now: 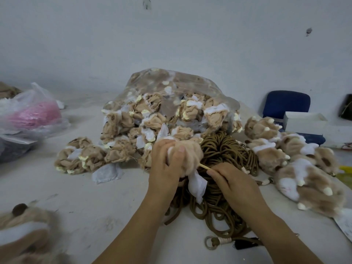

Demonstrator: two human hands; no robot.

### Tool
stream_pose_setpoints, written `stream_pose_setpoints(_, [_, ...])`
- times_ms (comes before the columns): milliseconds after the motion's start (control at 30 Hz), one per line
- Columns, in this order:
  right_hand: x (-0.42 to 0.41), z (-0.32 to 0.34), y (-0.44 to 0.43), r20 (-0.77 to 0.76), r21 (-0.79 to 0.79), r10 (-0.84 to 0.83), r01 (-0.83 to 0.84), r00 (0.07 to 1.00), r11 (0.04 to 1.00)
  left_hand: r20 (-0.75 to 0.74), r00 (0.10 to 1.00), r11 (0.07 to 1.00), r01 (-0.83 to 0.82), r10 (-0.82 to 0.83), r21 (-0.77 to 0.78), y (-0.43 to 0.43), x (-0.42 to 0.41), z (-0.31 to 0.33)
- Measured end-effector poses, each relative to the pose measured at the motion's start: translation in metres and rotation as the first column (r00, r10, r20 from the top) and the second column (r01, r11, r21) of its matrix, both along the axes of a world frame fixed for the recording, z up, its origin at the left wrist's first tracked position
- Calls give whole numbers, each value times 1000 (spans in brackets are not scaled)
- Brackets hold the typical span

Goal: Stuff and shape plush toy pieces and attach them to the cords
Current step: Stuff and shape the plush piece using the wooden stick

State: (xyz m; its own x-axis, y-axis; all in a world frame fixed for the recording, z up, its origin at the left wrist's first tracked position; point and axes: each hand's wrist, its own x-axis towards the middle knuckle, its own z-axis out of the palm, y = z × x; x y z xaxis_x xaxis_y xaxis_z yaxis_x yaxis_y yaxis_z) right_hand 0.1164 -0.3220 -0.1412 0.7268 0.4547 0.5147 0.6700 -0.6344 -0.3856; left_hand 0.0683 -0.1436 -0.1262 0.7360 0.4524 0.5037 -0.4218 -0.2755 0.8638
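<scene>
My left hand [167,162] grips a tan plush toy piece [190,155] with a white fabric tag hanging below it. My right hand [230,180] pinches a thin wooden stick [204,166] whose tip goes into the plush piece. Under both hands lies a heap of brown cords [219,187], with a metal ring [210,242] at one cord's end near the table's front. Behind the hands, a clear plastic bag [171,103] spills several unturned plush pieces.
Several finished plush paws [297,164] are piled at the right. A plastic bag with pink material [32,113] sits at the far left. A blurred plush piece [22,231] lies at the lower left. A blue chair [285,103] and a white box [304,121] stand at the back right.
</scene>
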Motion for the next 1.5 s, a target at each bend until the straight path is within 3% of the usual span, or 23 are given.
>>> stream_pose_setpoints(267, [-1, -5, 2, -69, 80, 34, -28, 997, 996, 111, 986, 991, -130, 129, 9, 0, -3, -1])
stream_pose_setpoints(433, [-5, -2, -1, -57, 145, 38, -29, 998, 989, 108, 986, 988, -134, 125, 83, -3, -7, 2])
stream_pose_setpoints(633, [-8, 2, -2, -6, 210, 69, -67, 998, 975, 83, 997, 1000, 9, -10, 11, -7, -9, 3])
stream_pose_setpoints(1067, [-8, -2, -1, -134, 316, 42, 3, 990, 949, 192, 977, 994, -102, 91, 48, -10, -14, 7])
stream_pose_setpoints(1267, [-11, -2, 2, -152, 378, 105, -40, 983, 925, 154, 987, 998, -28, 36, -57, -15, -14, 7])
stream_pose_setpoints(1500, [-9, 0, 2, -112, 329, 116, -73, 987, 942, 118, 993, 989, 45, -29, -139, -14, -14, 8])
